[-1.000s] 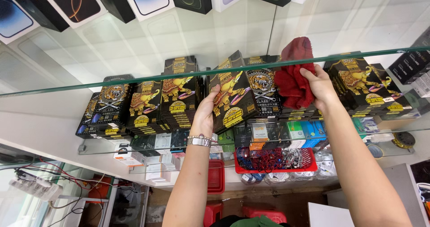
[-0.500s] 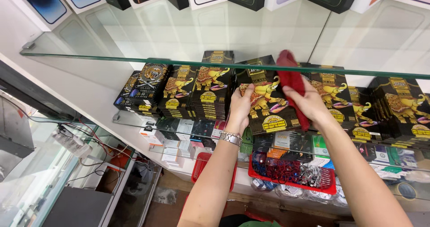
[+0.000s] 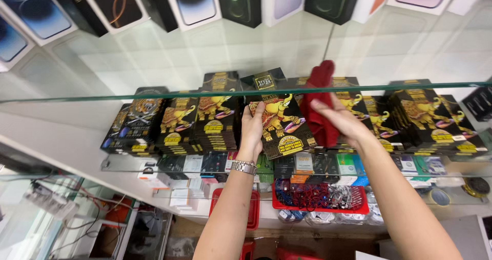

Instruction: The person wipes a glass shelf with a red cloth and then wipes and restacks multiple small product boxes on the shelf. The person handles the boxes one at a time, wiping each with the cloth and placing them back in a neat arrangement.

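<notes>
A left hand (image 3: 252, 129) grips the left edge of a flat black box printed with a golden elephant (image 3: 281, 124), steadying it, while the right hand (image 3: 342, 121) presses a red cloth (image 3: 319, 103) against it, among like boxes on a glass shelf (image 3: 154, 163) in a shop, phone cartons above.

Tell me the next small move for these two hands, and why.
Probably draw the red cloth in the right hand across the front of the black box with the gold elephant: the left hand steadies that box by its edge, and the cloth already lies against it.
</notes>
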